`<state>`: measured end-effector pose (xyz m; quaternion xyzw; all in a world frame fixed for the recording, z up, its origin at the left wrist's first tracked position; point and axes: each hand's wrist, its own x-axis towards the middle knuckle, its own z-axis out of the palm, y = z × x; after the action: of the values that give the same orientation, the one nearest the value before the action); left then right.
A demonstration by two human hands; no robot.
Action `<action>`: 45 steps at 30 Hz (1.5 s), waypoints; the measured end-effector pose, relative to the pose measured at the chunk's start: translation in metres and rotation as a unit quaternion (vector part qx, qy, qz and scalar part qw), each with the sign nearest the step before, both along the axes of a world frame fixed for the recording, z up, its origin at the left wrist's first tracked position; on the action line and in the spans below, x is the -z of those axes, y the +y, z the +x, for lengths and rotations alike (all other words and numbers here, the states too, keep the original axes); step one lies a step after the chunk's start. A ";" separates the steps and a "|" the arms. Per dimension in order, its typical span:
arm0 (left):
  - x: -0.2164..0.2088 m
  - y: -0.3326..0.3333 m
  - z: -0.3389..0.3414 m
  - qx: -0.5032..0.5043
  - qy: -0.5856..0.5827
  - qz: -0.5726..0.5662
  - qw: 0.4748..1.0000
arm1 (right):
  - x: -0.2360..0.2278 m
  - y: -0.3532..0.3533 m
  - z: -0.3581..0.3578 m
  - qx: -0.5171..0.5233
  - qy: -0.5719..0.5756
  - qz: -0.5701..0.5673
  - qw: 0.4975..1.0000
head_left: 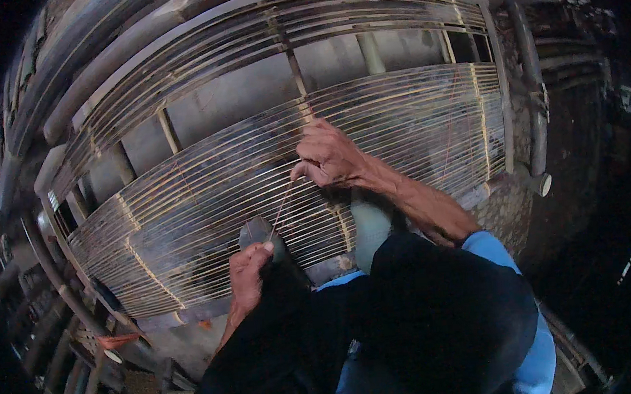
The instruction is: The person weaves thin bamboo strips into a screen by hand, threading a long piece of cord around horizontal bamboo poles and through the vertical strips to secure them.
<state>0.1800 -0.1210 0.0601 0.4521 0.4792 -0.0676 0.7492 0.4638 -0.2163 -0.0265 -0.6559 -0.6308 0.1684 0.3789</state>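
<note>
A thin reddish cord (282,206) runs taut and slanting between my two hands. My left hand (248,273) is closed, with thumb and finger pinching the cord's lower end near the front edge of a slatted panel (412,117). Farther up and to the right, my right hand (329,154) is curled closed around the upper end, over the middle of that panel. Narrow, pale bamboo-like strips run lengthwise along it, crossed by several light bindings (481,112). Whether the cord passes around a strip below my left hand cannot be made out.
A second group of slats (391,16) rises at the back. Round poles (529,87) border the right side, and thick poles (99,36) lie at the far left. An orange tie (118,340) wraps a pole at lower left. Between my arms, a greenish leg covering (371,230) shows.
</note>
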 end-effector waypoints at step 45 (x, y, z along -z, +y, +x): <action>0.121 0.189 -0.037 0.055 -0.083 0.747 0.657 | -0.004 0.169 -0.061 0.148 0.010 -0.367 0.918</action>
<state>0.1427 0.0679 -0.0608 0.8891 0.2780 0.3097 0.1907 0.4027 -0.0472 -0.0224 -0.8333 -0.4164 0.3363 0.1382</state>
